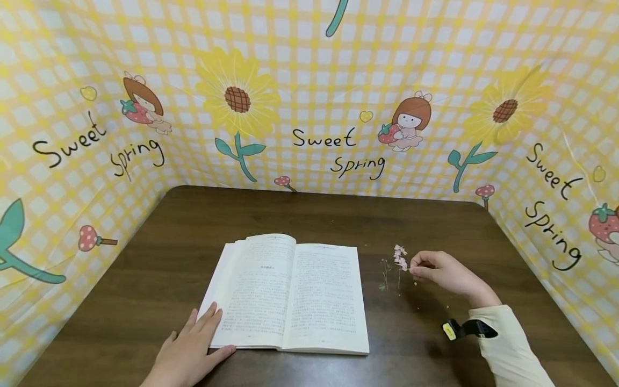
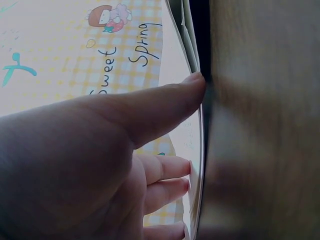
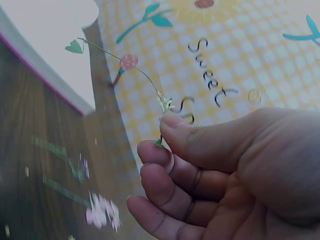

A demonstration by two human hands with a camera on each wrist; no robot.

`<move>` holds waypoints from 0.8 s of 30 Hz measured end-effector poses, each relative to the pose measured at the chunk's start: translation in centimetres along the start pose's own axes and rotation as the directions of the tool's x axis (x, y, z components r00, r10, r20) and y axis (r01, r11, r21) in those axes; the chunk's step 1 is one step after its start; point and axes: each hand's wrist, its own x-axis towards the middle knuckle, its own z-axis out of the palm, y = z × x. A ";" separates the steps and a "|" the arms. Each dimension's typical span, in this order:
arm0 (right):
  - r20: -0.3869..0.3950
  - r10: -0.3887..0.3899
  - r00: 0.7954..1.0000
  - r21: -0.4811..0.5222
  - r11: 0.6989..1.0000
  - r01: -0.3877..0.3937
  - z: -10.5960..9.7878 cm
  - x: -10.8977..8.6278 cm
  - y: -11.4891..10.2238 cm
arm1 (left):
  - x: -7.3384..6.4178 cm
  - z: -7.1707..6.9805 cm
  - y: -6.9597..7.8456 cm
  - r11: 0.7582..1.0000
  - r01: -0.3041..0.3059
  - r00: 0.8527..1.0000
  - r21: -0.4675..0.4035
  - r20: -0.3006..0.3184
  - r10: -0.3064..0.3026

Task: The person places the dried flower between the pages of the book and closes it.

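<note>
Toward the table's (image 1: 464, 226) right edge, the right hand (image 1: 446, 273) pinches a sprig (image 3: 165, 103), likely light and fragile, best gripped by its stem (image 3: 148, 78); the left hand (image 1: 187, 346) lies spread-fingered.

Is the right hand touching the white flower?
Touching: the right wrist view shows the right hand pinching the white flower between thumb and finger.

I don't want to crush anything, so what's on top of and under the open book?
On the open book, fingers of the left hand rest at the lower left, hiding a little of it. The table shows around it; whatever lies directly underneath is covered.
</note>
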 end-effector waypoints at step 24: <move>0.240 -0.079 0.968 0.182 0.983 0.035 6.9 7.0 -4.1 | 0.9 0.4 -0.4 1.000 0.024 0.999 0.000 0.034 -0.024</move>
